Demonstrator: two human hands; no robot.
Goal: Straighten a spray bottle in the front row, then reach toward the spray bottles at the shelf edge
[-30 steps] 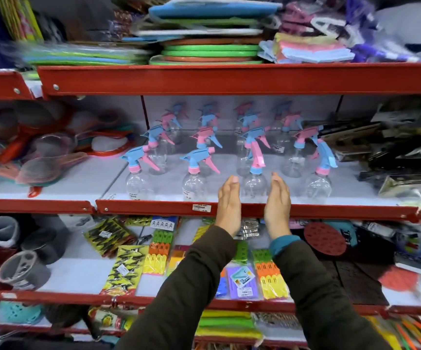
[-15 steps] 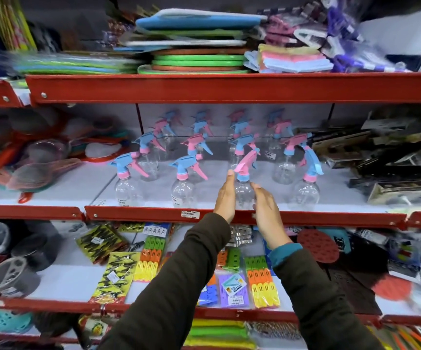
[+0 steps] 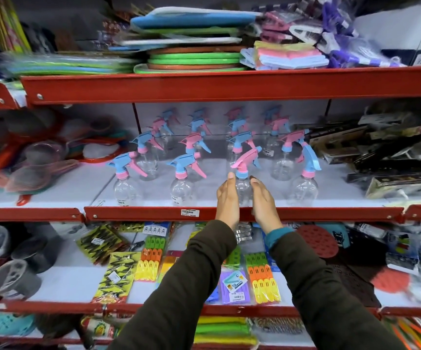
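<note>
Middle shelf [image 3: 229, 213]: a red-edged white board, carrying clear spray bottles [image 3: 181, 183] standing in rows from near edge to far wall.
Left of them: strainers [image 3: 35, 173] lying in a heap.
Right: dark boxed goods [image 3: 393, 157] lying stacked.
Lower shelf [image 3: 65, 276]: holding clothespin packs [image 3: 262, 279] lying flat.

A white price tag [image 3: 190, 212] on the red shelf edge [image 3: 305, 213] reads "15.00" beneath a barcode. Small labels on the spray bottles [image 3: 181, 192] are too blurred to read.
</note>
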